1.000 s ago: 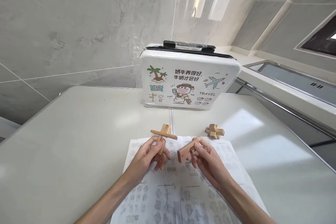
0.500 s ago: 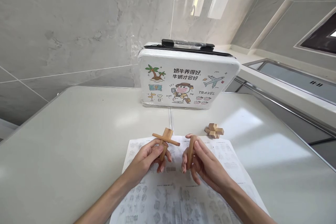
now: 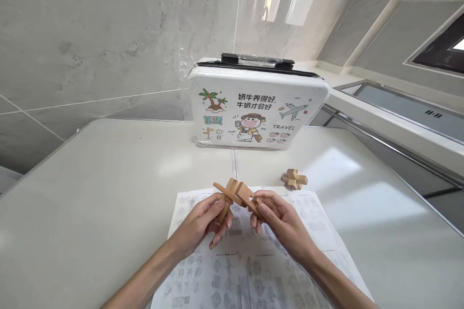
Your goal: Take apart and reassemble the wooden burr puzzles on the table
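Observation:
Crossed wooden puzzle pieces [image 3: 225, 192] are pinched in my left hand [image 3: 208, 217], with one thin bar sticking out to the upper left. My right hand [image 3: 277, 217] grips a flat wooden puzzle piece [image 3: 246, 194] that has a notch cut in it. Its far end meets or overlaps the crossed pieces; whether they interlock I cannot tell. Both hands are above a printed sheet [image 3: 239, 260] of puzzle drawings. An assembled wooden burr puzzle [image 3: 295, 179] rests on the table past the sheet's upper right edge.
A white carry case [image 3: 259, 111] with cartoon prints and a black handle stands upright on the white table [image 3: 119, 193], partly wrapped in clear plastic. Behind it rises a grey tiled wall [image 3: 119, 34]. A light-coloured counter [image 3: 398, 111] runs along the right.
My right hand has turned its wooden piece from upright to slanted and brought it left, up against the crossed pieces. My left hand has barely shifted.

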`<state>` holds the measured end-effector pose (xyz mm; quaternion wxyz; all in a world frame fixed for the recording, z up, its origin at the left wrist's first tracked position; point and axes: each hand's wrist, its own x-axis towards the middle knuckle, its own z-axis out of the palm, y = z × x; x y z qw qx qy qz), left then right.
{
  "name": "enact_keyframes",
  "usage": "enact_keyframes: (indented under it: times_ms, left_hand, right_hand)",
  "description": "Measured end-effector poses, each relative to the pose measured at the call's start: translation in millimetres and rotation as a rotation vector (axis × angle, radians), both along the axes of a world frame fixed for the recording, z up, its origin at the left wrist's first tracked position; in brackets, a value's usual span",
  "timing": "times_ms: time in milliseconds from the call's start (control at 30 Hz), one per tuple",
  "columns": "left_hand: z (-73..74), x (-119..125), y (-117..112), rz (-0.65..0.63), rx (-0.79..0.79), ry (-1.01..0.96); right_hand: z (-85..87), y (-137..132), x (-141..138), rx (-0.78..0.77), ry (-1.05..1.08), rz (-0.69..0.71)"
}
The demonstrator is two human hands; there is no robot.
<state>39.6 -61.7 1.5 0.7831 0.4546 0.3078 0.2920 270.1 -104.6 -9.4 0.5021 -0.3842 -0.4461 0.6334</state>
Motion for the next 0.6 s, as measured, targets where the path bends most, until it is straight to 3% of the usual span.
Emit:
enact_keyframes:
  times_ms: [167, 600]
  left_hand:
    - [-1.8, 0.5, -0.2, -0.003, -0.014, -0.013]
    - [2.2, 0.1, -1.5, -0.160, -0.087, -0.093]
  right_hand:
    - [-2.9, -1.7, 0.8, -0.026, 0.011, 0.021]
    - [1.2, -1.9, -0.6, -0.052, -0.006, 0.011]
